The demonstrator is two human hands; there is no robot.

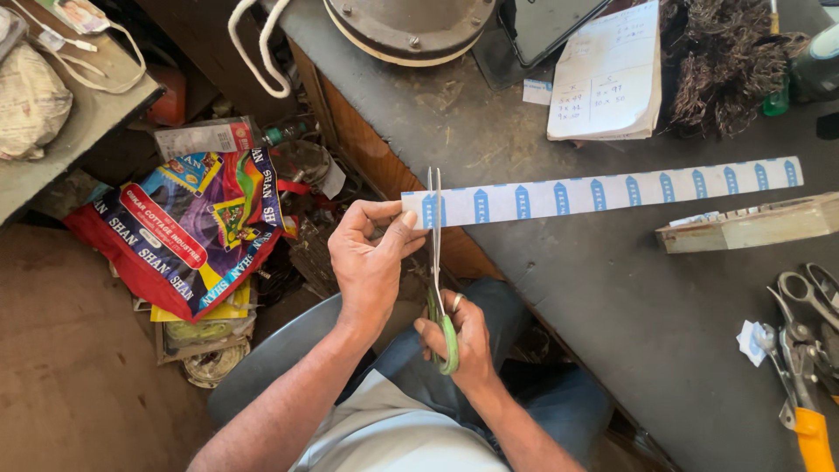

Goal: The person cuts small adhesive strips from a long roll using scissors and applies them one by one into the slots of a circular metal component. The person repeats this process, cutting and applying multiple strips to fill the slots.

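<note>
A long white paper strip (612, 191) printed with a row of blue arrow-shaped marks stretches from my left hand to the right across the dark workbench (612, 297). My left hand (371, 262) pinches the strip's left end between thumb and fingers. My right hand (459, 336) grips green-handled scissors (437, 262), blades pointing up. The blades meet the strip near its left end, beside my left thumb.
On the bench lie a notepad (607, 79), a wooden block (752, 225), more scissors and yellow-handled pliers (804, 350) at the right, and a dark fibrous bundle (721, 61). A round metal object (411, 26) sits at the back. A colourful printed bag (188, 227) and clutter cover the floor on the left.
</note>
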